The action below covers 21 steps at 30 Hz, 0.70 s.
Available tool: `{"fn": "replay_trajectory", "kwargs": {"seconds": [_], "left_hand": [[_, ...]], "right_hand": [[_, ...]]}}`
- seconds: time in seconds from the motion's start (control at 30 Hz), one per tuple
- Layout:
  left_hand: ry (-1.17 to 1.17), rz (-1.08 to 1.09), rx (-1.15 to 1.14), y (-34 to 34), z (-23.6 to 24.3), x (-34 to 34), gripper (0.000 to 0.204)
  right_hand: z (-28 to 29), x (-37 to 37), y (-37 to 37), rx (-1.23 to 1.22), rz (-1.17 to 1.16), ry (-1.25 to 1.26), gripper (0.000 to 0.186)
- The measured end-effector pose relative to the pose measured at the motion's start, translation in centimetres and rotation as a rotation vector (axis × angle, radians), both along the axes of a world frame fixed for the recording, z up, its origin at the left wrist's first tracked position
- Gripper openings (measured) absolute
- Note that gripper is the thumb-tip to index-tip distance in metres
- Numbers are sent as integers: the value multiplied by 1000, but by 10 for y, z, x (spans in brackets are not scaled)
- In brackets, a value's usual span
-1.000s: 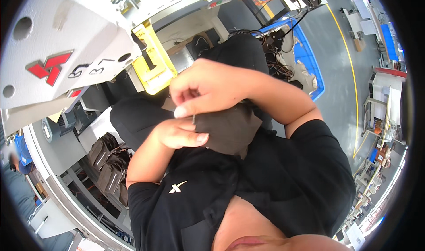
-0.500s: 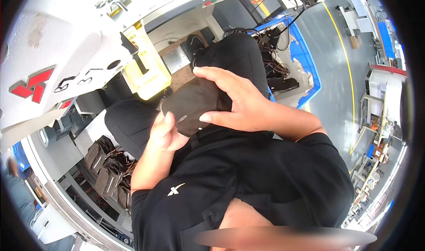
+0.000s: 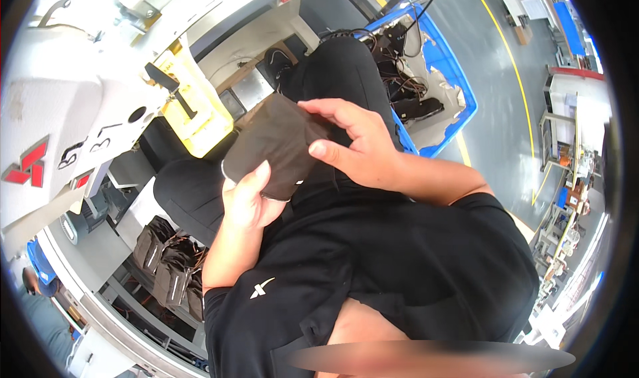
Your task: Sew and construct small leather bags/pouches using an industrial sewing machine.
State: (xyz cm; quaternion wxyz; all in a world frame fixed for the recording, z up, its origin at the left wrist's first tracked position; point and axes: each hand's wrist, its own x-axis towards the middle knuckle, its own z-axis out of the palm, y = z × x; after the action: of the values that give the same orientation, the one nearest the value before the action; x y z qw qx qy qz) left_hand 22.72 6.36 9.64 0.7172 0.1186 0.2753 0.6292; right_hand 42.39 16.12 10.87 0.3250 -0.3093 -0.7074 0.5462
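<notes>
- In the head view, a dark grey-brown cloth piece (image 3: 266, 145) is in front of the person's torso, above the lap, between the two hands.
- The left hand (image 3: 249, 201) has hold of the piece at its lower left edge: the thumb lies on the upper face, and the other fingers are mostly hidden underneath.
- The right hand (image 3: 363, 141) is about half open at the piece's right side, thumb and fingers well parted and fingertips at the cloth; whether it grips the cloth, I cannot tell.
- The piece is tilted, its broad face up toward the camera; a thin pale line runs along part of its lower left edge, and a small white mark shows near the lower edge.
- Beyond the left hand stands a yellow tray (image 3: 214, 126), with a black object (image 3: 177, 91) across it.
- A white machine body (image 3: 100, 98) with a red emblem fills the upper left, beside the tray.
- Farther out on the right, a blue bin (image 3: 450, 61) holds cables and dark pieces, on a grey floor (image 3: 489, 131) with a yellow line.
- To the left of the left forearm, more dark pieces (image 3: 171, 275) lie heaped together.
- Near the lower left rim, another person (image 3: 43, 308) shows in part.
</notes>
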Motion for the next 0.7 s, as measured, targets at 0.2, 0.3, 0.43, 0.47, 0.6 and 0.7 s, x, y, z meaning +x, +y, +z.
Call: {"fn": "replay_trajectory", "kwargs": {"seconds": [0.2, 0.3, 0.43, 0.47, 0.6, 0.7], "left_hand": [[-210, -94, 165, -4, -3, -5, 91], [-201, -97, 198, -2, -3, -5, 96], [-411, -46, 273, 0, -7, 1, 91], [-412, -42, 271, -1, -8, 1, 91], [-18, 42, 48, 4, -14, 1, 68], [-34, 57, -7, 7, -9, 1, 69]], "right_hand": [[16, 6, 6, 185, -31, -176, 38], [13, 2, 12, 418, -131, -51, 35], [12, -2, 10, 660, -153, 10, 32], [9, -3, 10, 699, -162, -19, 35], [-3, 0, 14, 795, -139, -43, 32], [-1, -2, 17, 733, -160, -90, 29]]}}
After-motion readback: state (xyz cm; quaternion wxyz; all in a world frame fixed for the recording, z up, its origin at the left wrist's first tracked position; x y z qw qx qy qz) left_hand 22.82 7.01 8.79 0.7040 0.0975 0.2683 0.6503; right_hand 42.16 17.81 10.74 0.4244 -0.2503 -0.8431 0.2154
